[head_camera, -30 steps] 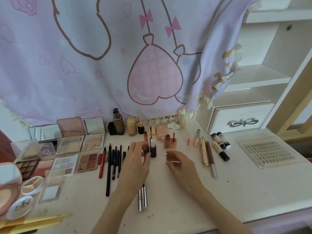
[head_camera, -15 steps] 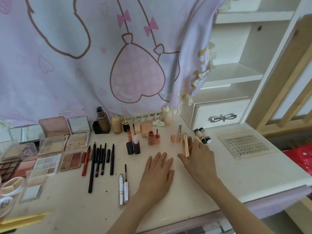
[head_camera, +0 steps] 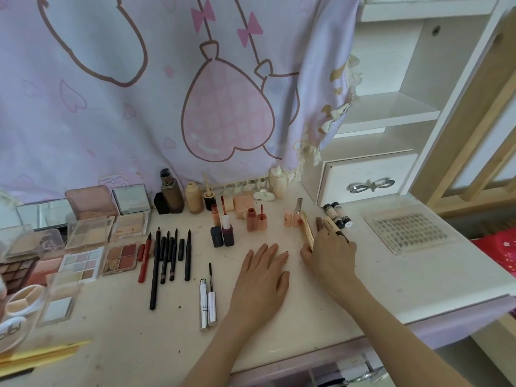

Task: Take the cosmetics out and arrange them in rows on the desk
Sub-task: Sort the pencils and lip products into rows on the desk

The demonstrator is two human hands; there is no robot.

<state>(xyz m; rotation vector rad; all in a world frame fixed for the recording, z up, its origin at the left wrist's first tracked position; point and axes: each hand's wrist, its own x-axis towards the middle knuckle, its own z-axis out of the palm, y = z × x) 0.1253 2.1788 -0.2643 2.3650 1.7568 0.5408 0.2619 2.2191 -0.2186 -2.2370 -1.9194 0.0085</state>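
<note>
The left hand [head_camera: 261, 277] is laid flat on the desk [head_camera: 418, 277], fingers straight, nothing held. The right hand [head_camera: 332, 254] is set over a group of slim tubes, the gold tube [head_camera: 307, 229] touched by thumb and fingers; whether it is gripped or only pressed cannot be told. Most of the work is judged done: palettes [head_camera: 83, 263] are ranked at the left, pencils [head_camera: 167, 255] side by side, bottles [head_camera: 192, 198] along the back, lip tints [head_camera: 255, 219] mid-desk. The tubes under the right hand appear left to be squared. The gold tube is lying flat, its long axis running away from the person, far end tipped slightly left.
</note>
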